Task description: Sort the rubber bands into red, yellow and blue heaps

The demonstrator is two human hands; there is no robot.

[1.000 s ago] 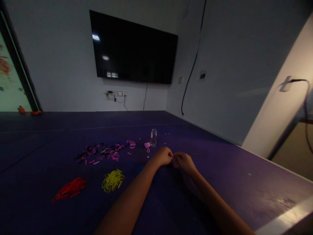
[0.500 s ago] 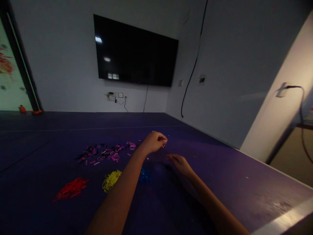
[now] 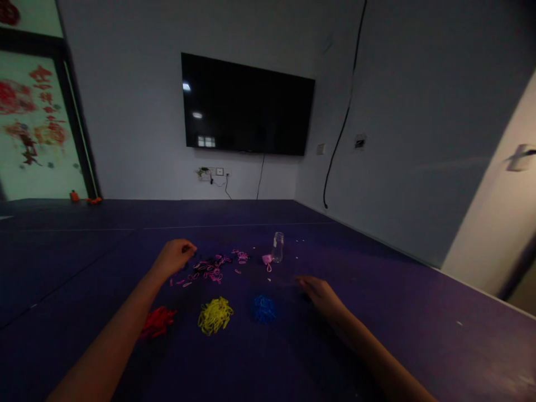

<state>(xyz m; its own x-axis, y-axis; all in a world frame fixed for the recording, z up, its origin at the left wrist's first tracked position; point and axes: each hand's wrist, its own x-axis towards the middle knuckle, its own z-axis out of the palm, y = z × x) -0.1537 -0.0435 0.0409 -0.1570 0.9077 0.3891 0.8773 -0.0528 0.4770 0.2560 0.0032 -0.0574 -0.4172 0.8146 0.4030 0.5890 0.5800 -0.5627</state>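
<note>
My left hand [image 3: 176, 257] hovers at the left end of a scattered pile of pink and black rubber bands [image 3: 211, 268]. Its fingers are curled into a pinch; whatever they may hold is too small to make out. My right hand [image 3: 320, 293] is low over the purple surface, right of a blue rubber band pile [image 3: 263, 309], its fingers stretched out to the left. Beyond and between the hands stands a small clear bottle [image 3: 278, 248] with a pink piece with a loop [image 3: 267, 261] beside its base. Yellow rubber bands [image 3: 215, 315] form another heap.
Red rubber bands [image 3: 159, 321] lie partly behind my left forearm. Small white bits [image 3: 297, 257] dot the purple surface [image 3: 377, 312]. A television [image 3: 247, 106] hangs on the far wall, and a black cable [image 3: 337, 145] dangles on the right wall.
My left hand has moved left, from near my right hand to the pink and black bands. The bottle and pink piece, hidden before, now show. The view has shifted to the left and up.
</note>
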